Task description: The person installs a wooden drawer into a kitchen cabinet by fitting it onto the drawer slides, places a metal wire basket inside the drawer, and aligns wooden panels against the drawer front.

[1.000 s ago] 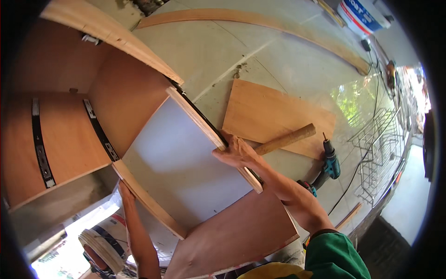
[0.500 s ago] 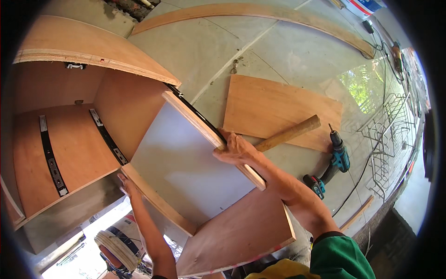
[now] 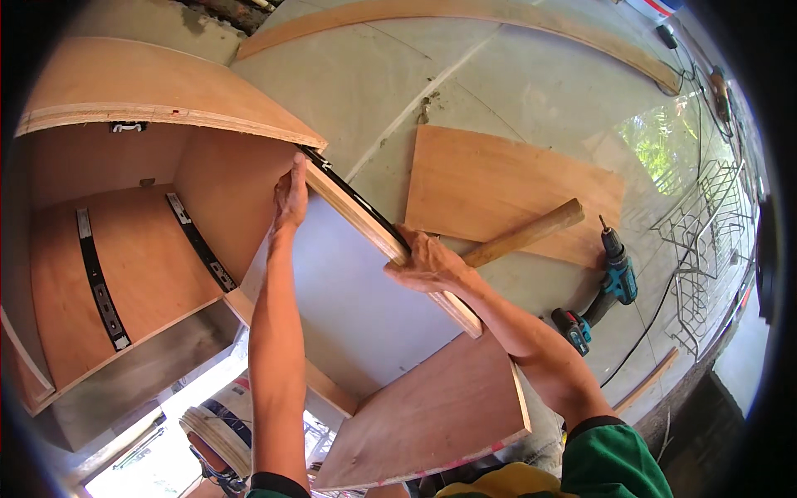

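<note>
A wooden drawer point(image 3: 349, 286) with a pale bottom and a brown front panel point(image 3: 432, 415) is pulled partway out of a plywood cabinet point(image 3: 174, 79). A black metal slide point(image 3: 357, 192) runs along the outer face of its right side. My right hand point(image 3: 432, 264) is closed around the top edge of that side, near its middle. At the far end of the same side, by the cabinet opening, my left hand point(image 3: 290, 195) touches the wood with its fingers stretched out. Two more slides point(image 3: 100, 286) lie on the cabinet's inner panel, left of the drawer.
On the tiled floor to the right lie a plywood sheet point(image 3: 506, 187), a wooden stick point(image 3: 531, 232), a teal cordless drill point(image 3: 614, 274) and wire racks point(image 3: 701, 241). A long curved-looking board point(image 3: 465, 12) crosses the far floor. A bucket point(image 3: 220, 423) stands at lower left.
My left hand has left the drawer's left side and moved up and right to the far end of its right side. My right hand keeps its grip. The view has shifted slightly.
</note>
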A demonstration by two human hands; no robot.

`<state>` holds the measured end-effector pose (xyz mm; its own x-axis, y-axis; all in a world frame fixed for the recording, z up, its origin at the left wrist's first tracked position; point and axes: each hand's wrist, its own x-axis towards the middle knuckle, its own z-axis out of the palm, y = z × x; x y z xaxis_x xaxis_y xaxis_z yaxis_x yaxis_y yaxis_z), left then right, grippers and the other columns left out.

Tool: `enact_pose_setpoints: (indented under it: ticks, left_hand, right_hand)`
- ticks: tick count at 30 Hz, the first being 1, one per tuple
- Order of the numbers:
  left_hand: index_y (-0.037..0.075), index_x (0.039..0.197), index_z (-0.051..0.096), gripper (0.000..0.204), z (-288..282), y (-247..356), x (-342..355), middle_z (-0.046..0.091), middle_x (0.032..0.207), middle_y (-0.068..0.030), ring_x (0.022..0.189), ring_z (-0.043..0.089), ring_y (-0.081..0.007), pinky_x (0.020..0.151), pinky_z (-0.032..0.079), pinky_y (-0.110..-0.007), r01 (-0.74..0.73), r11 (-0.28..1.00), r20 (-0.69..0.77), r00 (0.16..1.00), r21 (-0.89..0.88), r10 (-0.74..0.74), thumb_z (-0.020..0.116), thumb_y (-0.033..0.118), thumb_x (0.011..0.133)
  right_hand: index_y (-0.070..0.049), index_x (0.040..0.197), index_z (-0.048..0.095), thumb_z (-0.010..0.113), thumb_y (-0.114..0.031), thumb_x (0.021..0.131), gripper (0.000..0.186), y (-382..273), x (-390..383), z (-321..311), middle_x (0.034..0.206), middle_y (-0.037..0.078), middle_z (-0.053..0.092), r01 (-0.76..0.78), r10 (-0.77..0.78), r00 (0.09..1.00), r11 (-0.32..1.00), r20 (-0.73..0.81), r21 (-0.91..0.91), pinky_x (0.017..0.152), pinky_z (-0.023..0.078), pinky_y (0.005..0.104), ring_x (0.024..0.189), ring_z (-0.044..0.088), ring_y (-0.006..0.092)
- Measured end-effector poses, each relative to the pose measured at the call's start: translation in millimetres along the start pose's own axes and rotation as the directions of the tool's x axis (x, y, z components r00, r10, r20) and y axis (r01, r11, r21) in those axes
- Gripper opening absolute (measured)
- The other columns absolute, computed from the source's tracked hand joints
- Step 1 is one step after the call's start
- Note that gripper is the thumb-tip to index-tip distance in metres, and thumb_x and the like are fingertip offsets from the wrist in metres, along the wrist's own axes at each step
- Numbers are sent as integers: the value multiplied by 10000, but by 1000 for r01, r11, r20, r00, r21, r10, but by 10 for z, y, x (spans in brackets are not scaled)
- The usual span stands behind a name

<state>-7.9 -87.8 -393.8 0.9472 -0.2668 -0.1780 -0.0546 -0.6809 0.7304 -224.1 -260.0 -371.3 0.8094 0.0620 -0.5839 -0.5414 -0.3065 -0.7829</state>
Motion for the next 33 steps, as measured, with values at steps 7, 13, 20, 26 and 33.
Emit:
enact_pose_setpoints:
  ticks: [7,13,20,26,33]
  left_hand:
    - [-31,1252,528,663,45,-526,347,560,1258,-150,1167,491,-260,999,356,-371,23,998,26,999,-57,-22,417,533,921]
    - [-58,1222,547,649,103,-525,313,578,1238,-159,1159,510,-253,996,360,-344,-51,994,12,999,-99,53,399,502,928]
    - [-60,1308,479,687,95,-536,296,528,1330,-168,1237,481,-246,1047,328,-333,-12,983,27,999,-183,18,378,509,936]
    - [-51,1292,503,703,151,-433,277,537,1323,-159,1240,478,-245,1047,324,-326,7,991,-15,1000,-134,-9,378,535,924]
    - [22,1361,459,887,134,-482,295,441,1410,-189,1318,382,-314,1077,264,-377,12,989,-55,998,145,-4,308,728,845]
  right_hand:
    - [-31,1142,572,581,-435,833,509,345,67,-14,931,210,653,149,-138,988,968,-64,200,797,490,463,898,629,382]
    - [-57,915,640,590,-252,824,221,1090,-283,-631,1019,124,587,329,-345,936,781,71,-531,805,443,464,979,552,306]
    - [-82,994,646,540,-199,820,235,1259,-473,-705,1204,61,502,312,-262,943,484,204,-817,851,396,488,1108,465,264]
    - [-91,1066,615,579,-220,801,297,1458,-760,-1300,1156,47,506,244,-329,932,259,153,-934,866,389,452,1108,465,256]
    - [-76,1031,639,691,-204,742,320,1101,-533,-1625,1038,60,554,188,-373,926,572,-50,-798,847,385,422,1005,512,251]
